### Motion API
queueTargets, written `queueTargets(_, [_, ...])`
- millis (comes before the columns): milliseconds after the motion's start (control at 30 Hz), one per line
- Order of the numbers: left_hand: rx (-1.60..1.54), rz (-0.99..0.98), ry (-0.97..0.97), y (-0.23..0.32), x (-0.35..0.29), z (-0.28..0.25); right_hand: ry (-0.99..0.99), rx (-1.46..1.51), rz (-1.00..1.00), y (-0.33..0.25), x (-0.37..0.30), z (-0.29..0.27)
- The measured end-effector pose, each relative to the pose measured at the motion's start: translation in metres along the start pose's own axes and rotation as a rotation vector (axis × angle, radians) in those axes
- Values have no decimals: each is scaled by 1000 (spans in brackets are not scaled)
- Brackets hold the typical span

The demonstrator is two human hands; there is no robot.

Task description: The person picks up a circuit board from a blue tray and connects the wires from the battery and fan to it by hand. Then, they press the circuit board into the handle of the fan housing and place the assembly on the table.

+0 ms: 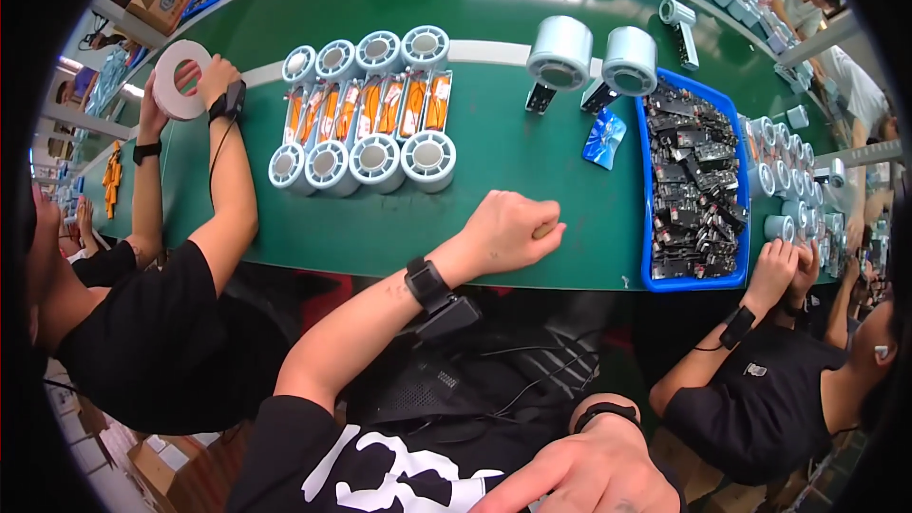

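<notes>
My left hand (513,233) is closed in a fist above the green table's near edge. A small yellowish-brown bit shows between its fingers, too little to name. My right hand (603,470) is low by my shirt, back upward, its index finger stretched out and the fingertips cut off by the picture's edge. Beyond my left hand, two light-blue handheld fan bodies (560,52) stand head up with dark circuit boards at their lower ends. Left of them, several fan bodies (377,157) lie in two facing rows, orange-wrapped parts (389,104) in their open handles.
A blue tray (649,271) full of black circuit boards stands right of my left hand. A shiny blue packet (603,140) lies beside it. One fan body (678,28) lies farther back. Co-workers sit on both sides; the left one holds a white tape roll (171,81).
</notes>
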State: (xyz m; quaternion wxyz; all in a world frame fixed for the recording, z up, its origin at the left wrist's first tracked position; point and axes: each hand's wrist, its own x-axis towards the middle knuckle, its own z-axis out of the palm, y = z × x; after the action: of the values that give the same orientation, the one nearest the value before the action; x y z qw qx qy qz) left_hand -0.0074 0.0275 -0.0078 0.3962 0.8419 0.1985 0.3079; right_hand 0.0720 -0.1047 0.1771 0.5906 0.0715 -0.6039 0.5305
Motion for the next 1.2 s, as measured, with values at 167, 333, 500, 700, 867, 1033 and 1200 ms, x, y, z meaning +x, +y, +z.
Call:
queueTargets(167, [31,-23,-45,2,5,-5,109,164,60,4,0,11])
queueTargets(333, [16,-14,-8,2,8,-6,166,145,29,3,-22,24])
queueTargets(500, [10,22,13,8,3,-2,103,104,-44,6,-22,19])
queueTargets(700, [-10,12,35,2,5,-3,172,133,-15,8,-14,29])
queueTargets(867, [26,-15,-15,-1,6,-6,279,275,7,6,-21,38])
queueTargets(1033, [39,28,-6,1,6,-1,390,403,29,9,-20,52])
queueTargets(1200, [75,33,-9,-3,5,-3,452,513,35,13,-17,60])
